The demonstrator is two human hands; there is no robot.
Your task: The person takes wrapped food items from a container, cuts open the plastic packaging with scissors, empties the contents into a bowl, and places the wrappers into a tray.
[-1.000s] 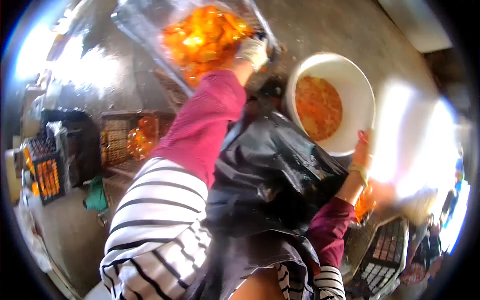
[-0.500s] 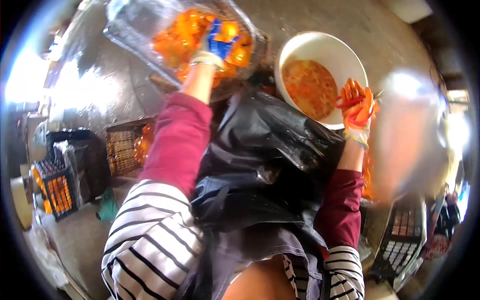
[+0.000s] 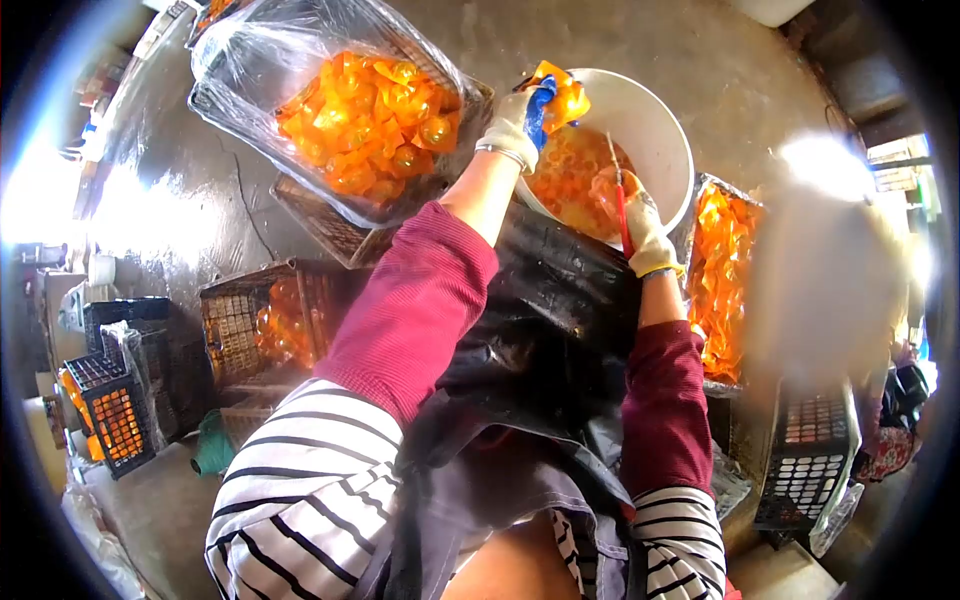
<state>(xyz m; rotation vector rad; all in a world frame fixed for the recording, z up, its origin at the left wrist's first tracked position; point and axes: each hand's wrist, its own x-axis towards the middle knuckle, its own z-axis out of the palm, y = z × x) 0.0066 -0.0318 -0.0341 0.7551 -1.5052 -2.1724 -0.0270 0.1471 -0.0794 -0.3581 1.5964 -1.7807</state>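
Note:
My left hand (image 3: pixel 522 118), in a white and blue glove, grips an orange plastic packet (image 3: pixel 562 98) over the left rim of a white bucket (image 3: pixel 662 125). Orange pieces in liquid (image 3: pixel 570 178) lie inside the bucket. Over its right side, my right hand (image 3: pixel 640 222), in a white and orange glove, is closed on red-handled scissors (image 3: pixel 622 200), whose blades point up and away. At the left, a crate lined with clear plastic (image 3: pixel 265 85) holds a heap of orange packets (image 3: pixel 365 125).
Right of the bucket stands a crate of orange packets (image 3: pixel 722 280). A brown crate (image 3: pixel 235 335) and a black crate (image 3: pixel 115 415) are at the left, another black crate (image 3: pixel 803 465) at the lower right. A pale blur (image 3: pixel 830 280) covers part of the right side.
My left hand has moved right from the packet heap to the bucket with an orange packet. My right hand has moved left over the bucket, and the scissors now point up.

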